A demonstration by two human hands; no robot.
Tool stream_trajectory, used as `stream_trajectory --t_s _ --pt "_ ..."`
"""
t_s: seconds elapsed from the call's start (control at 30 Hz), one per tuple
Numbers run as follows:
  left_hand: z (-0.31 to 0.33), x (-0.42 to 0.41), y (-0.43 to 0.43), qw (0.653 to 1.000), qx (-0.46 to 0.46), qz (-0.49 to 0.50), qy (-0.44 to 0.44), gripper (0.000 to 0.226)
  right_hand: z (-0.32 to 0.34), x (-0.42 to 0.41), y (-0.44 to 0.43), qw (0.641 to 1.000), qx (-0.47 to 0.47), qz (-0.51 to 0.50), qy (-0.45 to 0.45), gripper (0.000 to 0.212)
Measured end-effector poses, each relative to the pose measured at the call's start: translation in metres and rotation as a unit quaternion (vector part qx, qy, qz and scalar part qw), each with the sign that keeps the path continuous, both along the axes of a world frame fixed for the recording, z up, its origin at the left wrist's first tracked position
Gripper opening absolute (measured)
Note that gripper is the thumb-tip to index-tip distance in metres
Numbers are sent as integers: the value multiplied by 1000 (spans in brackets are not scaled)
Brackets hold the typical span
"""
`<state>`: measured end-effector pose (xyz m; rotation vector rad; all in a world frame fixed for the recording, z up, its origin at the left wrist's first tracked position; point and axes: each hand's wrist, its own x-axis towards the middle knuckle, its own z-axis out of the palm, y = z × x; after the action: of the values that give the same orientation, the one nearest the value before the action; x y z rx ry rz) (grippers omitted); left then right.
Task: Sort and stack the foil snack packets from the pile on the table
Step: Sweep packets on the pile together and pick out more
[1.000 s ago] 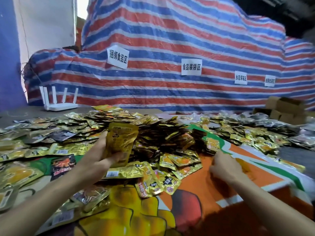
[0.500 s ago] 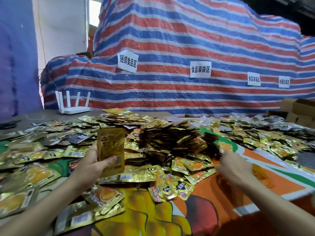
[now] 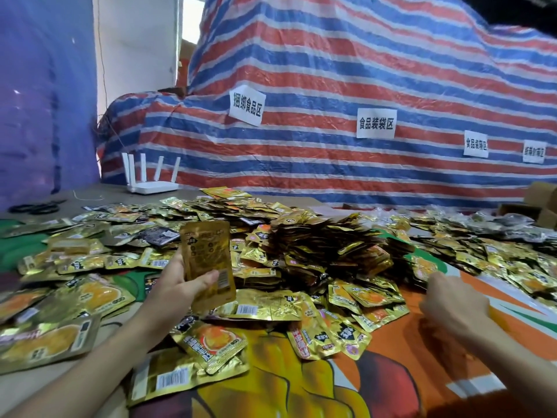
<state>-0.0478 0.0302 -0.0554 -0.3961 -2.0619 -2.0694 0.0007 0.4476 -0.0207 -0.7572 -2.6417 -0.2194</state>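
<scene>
A wide pile of gold foil snack packets (image 3: 316,245) covers the table, heaped highest in the middle. My left hand (image 3: 177,285) holds a small upright stack of gold packets (image 3: 208,260), thumb across its front, back side with a barcode facing me. My right hand (image 3: 452,306) hovers low at the pile's right edge, fingers curled; I cannot tell if it holds a packet. Loose packets (image 3: 211,342) with orange pictures lie flat in front of me.
The table carries a printed orange and yellow sheet (image 3: 391,372). A white router (image 3: 150,185) and black scissors (image 3: 36,208) sit at the far left. A striped tarp (image 3: 331,86) with paper labels rises behind. Cardboard boxes (image 3: 539,203) stand at the far right.
My left hand has drawn the upright stack slightly nearer and more vertical. My right hand stays at the pile's right edge. The view has shifted left.
</scene>
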Motion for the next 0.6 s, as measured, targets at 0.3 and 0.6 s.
stream_trajectory --t_s 0.3,0.6 --pt "5 6 4 999 7 -32 -6 32 20 -5 -35 997 -42 61 26 9" --pt "12 13 2 980 77 -150 -108 49 19 -22 -145 748 -510 420 65 18"
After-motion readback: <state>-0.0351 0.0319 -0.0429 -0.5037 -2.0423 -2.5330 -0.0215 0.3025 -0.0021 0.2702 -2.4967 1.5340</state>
